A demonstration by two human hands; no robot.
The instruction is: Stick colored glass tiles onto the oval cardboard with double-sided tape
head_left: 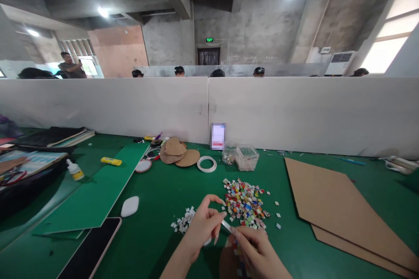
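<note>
A short white strip (pixel 226 226) stretches between my two hands; its exact kind is hard to make out. My left hand (pixel 206 226) pinches its upper end between thumb and finger. At the lower end, my right hand (pixel 257 246) grips it with thumb and forefinger. Under my right hand lies a brown round disc (pixel 226 260) with some coloured tiles on it, partly hidden by the hand. Just beyond my hands spreads a pile of colourful mosaic tiles (pixel 245 200). Smaller white tiles (pixel 184 220) are heaped left of my left wrist.
Cardboard sheets (pixel 347 209) lie at right. Clear boxes (pixel 247 158), a tape roll (pixel 207 164) and cardboard discs (pixel 187 158) stand toward the white partition (pixel 131 104). Leftward are a phone (pixel 91 248), a green board (pixel 98 196), a glue bottle (pixel 75 170) and a white rounded case (pixel 130 206).
</note>
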